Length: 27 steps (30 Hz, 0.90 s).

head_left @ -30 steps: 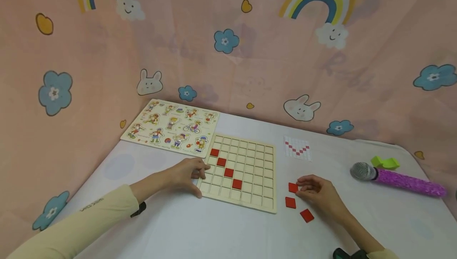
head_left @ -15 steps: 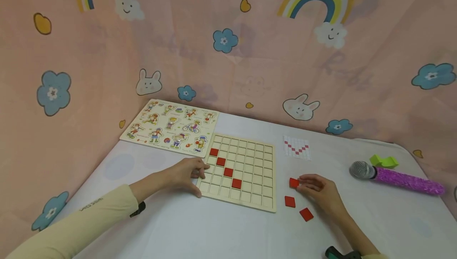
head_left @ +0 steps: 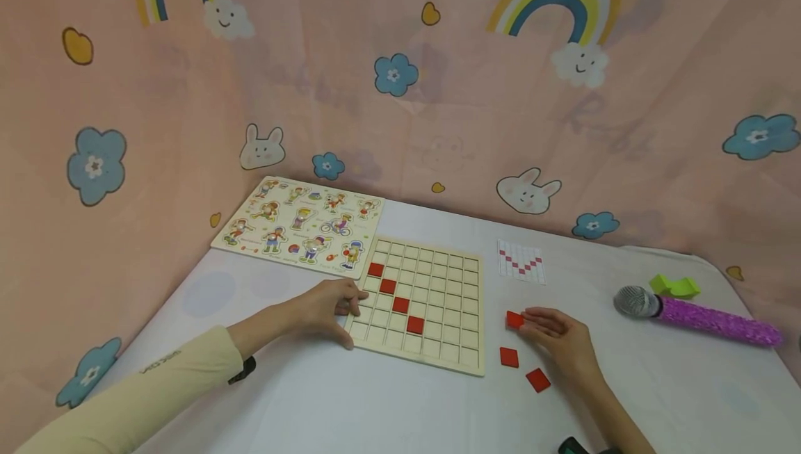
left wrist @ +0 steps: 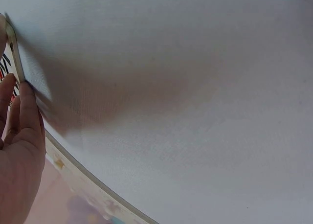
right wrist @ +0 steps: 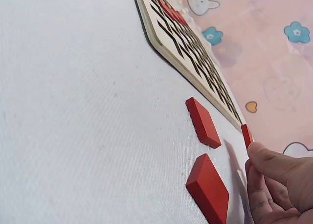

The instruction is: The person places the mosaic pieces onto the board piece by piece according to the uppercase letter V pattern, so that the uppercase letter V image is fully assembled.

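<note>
My right hand [head_left: 560, 339] pinches a red square tile [head_left: 514, 320] between thumb and fingertips, to the right of the wooden grid board [head_left: 447, 311]. In the right wrist view this tile [right wrist: 246, 134] stands on edge in the pinch, above the cloth. Two more loose tiles lie nearer me: one red tile [head_left: 509, 357] and a tilted red tile [head_left: 538, 379]. Several red tiles [head_left: 400, 304] sit in the board's cells in a diagonal line. My left hand [head_left: 325, 306] holds the board's left edge, thumb at its near corner and fingers bent at the rim.
A wooden picture puzzle [head_left: 300, 224] lies behind the board on the left. A small pattern card [head_left: 522, 261] with a red V lies at the back right. Further right are a purple microphone [head_left: 694, 315] and a green block [head_left: 674, 286]. A pink printed curtain [head_left: 438, 113] hangs behind the table.
My right hand, with the tile in its fingers, has risen a little from the table; its forearm has shifted slightly left. The left hand has stayed at the board's edge.
</note>
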Each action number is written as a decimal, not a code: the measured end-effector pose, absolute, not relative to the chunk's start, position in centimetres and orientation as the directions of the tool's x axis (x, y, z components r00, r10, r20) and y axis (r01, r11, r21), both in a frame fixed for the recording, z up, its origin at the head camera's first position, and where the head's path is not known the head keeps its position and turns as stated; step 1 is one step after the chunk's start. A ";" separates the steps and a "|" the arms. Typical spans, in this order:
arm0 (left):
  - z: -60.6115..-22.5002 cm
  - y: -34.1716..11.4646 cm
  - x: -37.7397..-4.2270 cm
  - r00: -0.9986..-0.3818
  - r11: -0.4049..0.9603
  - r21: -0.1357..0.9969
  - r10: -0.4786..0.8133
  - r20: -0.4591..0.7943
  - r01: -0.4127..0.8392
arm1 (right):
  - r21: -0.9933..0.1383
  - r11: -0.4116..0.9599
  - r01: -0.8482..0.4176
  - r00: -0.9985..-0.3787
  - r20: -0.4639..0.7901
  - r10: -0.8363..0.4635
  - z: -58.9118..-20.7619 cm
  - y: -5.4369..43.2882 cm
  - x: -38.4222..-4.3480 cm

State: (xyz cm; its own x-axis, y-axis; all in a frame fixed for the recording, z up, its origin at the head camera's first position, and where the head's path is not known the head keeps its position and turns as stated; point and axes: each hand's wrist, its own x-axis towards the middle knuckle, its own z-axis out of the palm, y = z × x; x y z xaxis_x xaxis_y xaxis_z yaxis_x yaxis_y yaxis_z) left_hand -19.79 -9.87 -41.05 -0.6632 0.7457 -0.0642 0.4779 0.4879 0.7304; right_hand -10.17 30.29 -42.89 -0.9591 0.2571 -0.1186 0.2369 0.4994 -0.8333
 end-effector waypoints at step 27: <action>-40.9 -9.8 -19.6 -0.667 0.497 0.716 0.742 -0.058 0.490 | -0.897 0.397 0.193 -0.966 -0.103 0.237 -42.0 25.6 -10.6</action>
State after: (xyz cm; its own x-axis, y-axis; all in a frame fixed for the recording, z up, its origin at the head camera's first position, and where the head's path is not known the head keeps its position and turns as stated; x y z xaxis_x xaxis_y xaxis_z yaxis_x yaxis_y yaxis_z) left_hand -19.62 -9.82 -40.93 -0.6675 0.7424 -0.0585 0.4904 0.4973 0.7157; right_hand -10.55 25.55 -42.05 -0.9661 0.2370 -0.1027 0.1929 0.3974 -0.8972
